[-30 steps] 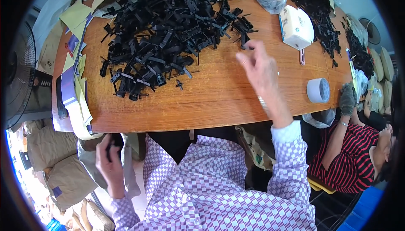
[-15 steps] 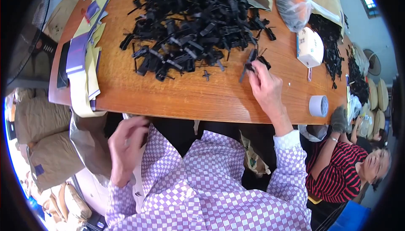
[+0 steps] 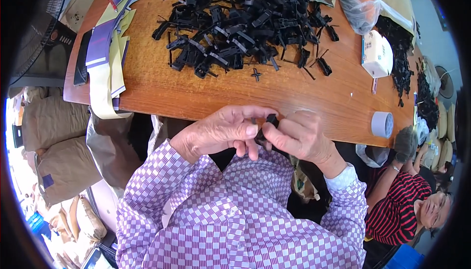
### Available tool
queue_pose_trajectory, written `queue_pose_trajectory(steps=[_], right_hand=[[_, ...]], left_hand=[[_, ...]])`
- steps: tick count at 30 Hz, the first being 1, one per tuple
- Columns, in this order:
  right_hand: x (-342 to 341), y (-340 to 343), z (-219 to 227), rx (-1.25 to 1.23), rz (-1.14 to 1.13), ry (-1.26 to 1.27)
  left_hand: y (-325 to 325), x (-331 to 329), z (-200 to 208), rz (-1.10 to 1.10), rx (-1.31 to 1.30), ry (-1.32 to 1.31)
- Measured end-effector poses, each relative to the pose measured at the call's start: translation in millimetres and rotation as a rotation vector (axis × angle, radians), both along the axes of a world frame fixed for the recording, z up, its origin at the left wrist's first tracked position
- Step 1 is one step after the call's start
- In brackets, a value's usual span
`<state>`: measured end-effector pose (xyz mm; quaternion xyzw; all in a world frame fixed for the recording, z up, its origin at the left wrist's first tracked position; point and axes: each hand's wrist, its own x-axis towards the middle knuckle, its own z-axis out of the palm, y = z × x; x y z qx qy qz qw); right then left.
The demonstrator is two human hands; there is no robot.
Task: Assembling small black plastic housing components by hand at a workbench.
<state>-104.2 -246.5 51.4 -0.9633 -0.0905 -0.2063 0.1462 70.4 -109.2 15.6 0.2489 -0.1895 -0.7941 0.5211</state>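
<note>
Just off the table's front edge, my two hands meet around a small black plastic part (image 3: 272, 120). My right hand (image 3: 299, 136) pinches it between thumb and curled fingers. From the other side my left hand (image 3: 221, 129) bends its fingers around it, index fingertip against its top and thumb below. Fingers cover most of the part, so its full shape is hidden. Beyond the hands lies a large heap of similar black plastic parts (image 3: 235, 28). A small black cross-shaped piece (image 3: 256, 75) and a few loose parts (image 3: 324, 66) lie at its near side.
On the wooden table (image 3: 162, 90), paper and purple card strips (image 3: 100, 48) lie left. A white box (image 3: 377, 55), a tape roll (image 3: 381, 124) and a tied plastic bag (image 3: 360, 9) stand right. A co-worker in a striped top (image 3: 405, 202) sits at the right.
My right hand has come back from the heap's near right side toward me, carrying a black part. My left hand has moved up and right to meet it. The view has shifted slightly.
</note>
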Motion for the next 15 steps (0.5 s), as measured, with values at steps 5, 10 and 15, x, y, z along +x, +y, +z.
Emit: queue_pose_trajectory(steps=[5, 10, 15], right_hand=[[-7.1, 4.0, -5.3, 0.075, 0.041, -0.052], [-24.2, 14.7, -14.6, 0.647, -0.304, 0.126], [-14.5, 25.0, -14.1, 1.159, -0.44, 0.186]], left_hand=[[-2.7, -6.5, 6.9, -0.071, 0.078, 0.093], [-10.6, -13.6, 17.3, 0.157, 0.117, -0.21], [-19.3, -29.0, 21.4, 0.258, 0.046, -0.584]])
